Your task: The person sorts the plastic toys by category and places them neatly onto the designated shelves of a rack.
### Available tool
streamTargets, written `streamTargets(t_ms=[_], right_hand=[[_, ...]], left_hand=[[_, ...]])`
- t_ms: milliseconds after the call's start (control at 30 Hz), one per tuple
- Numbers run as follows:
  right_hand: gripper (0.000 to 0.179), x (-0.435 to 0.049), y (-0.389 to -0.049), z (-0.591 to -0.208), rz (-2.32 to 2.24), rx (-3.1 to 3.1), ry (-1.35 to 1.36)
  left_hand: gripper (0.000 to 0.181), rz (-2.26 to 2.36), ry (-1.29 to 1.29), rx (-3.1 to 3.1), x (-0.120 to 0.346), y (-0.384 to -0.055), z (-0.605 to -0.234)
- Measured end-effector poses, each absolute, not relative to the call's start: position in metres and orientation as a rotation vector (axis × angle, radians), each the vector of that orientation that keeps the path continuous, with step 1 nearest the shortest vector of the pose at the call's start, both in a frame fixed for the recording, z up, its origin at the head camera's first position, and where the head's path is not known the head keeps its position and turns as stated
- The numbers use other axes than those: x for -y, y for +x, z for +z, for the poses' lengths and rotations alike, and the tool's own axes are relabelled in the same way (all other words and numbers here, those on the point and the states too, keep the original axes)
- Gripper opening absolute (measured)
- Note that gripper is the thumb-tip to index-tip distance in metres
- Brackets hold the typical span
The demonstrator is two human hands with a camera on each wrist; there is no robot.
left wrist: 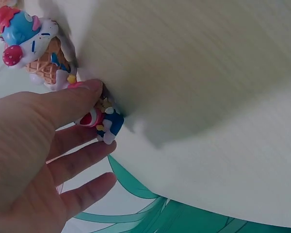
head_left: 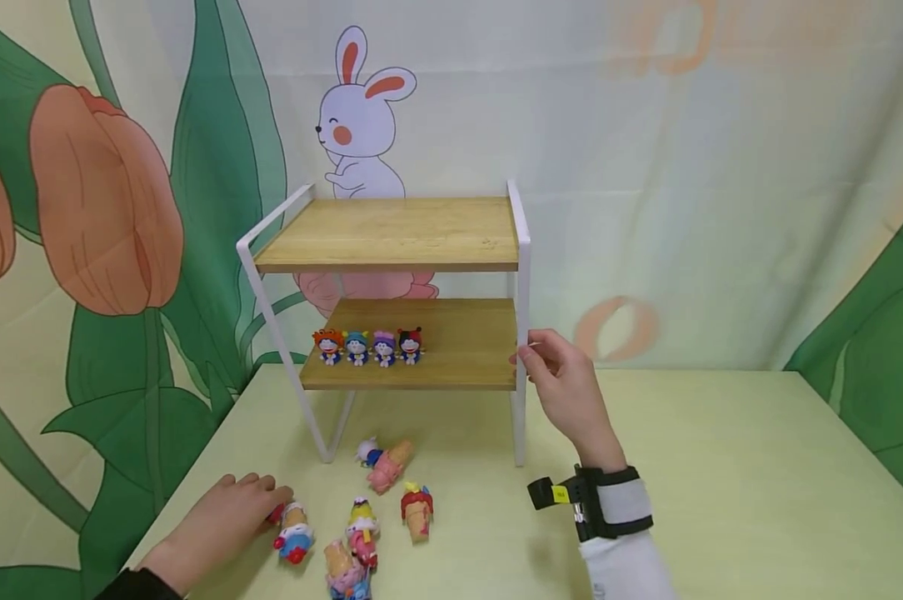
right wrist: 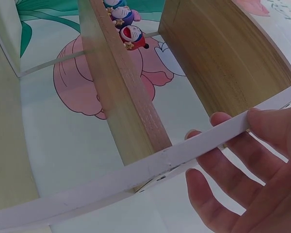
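My left hand (head_left: 222, 518) reaches low at the table's left, pinching a small red-and-blue figurine (left wrist: 112, 124) between thumb and fingers; in the head view the hand mostly hides it. Right beside it lies an ice-cream-cone figurine (left wrist: 44, 60) with a blue and white top. My right hand (head_left: 571, 393) holds the white right post (head_left: 521, 333) of a two-tier wooden shelf (head_left: 391, 235), thumb on one side and fingertips on the other, as the right wrist view shows. On the lower board (head_left: 466, 342) several small figurines (head_left: 384, 349) stand in a row at the left.
Several more figurines lie on the table in front of the shelf: a pink one with a cone (head_left: 391, 467), a red-topped cone (head_left: 417, 512), and a yellow-and-pink one (head_left: 362, 533) touching another cone figurine (head_left: 341, 567). A printed curtain (head_left: 721, 208) hangs behind the table.
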State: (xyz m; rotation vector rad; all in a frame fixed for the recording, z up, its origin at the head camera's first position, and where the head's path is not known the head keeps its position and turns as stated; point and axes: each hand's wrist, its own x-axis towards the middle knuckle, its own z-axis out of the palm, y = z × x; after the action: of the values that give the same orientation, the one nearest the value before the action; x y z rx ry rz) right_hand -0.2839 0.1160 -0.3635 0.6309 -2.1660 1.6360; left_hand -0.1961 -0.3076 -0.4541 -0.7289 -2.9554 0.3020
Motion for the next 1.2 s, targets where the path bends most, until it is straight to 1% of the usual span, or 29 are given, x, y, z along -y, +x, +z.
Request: streamTargets(t_ms=[100,400,533,633,967,1200], right_hand=[[0.016,-0.116,-0.283,-0.365,1.646,2.164,0.634],[0.017,-0.115,-0.283,-0.365,1.651,2.153,0.652],[0.017,-0.115,-0.283,-0.365,1.655,2.151,0.654],[0.016,-0.116,-0.284,-0.366,1.650,2.155,0.646],[0.015,-0.117,-0.284,-0.365,1.628,2.160,0.644],[0.018,-0.117,-0.284,-0.365,1.637,2.165,0.625]], left_hand=[[0.016,0.379,-0.708,2.910,0.306,-0.195,-0.456],[0.025,0.415,-0.734,2.794,0.307,-0.200,-0.447],[0.029,0.390,-0.740,2.753,0.300,-0.203,-0.430],[0.029,0.335,-0.752,2.768,0.289,-0.205,-0.413],[0.016,0.141,-0.922,2.765,0.250,-0.210,-0.361],[0.020,0.015,-0.926,2.842,0.232,-0.213,-0.340]])
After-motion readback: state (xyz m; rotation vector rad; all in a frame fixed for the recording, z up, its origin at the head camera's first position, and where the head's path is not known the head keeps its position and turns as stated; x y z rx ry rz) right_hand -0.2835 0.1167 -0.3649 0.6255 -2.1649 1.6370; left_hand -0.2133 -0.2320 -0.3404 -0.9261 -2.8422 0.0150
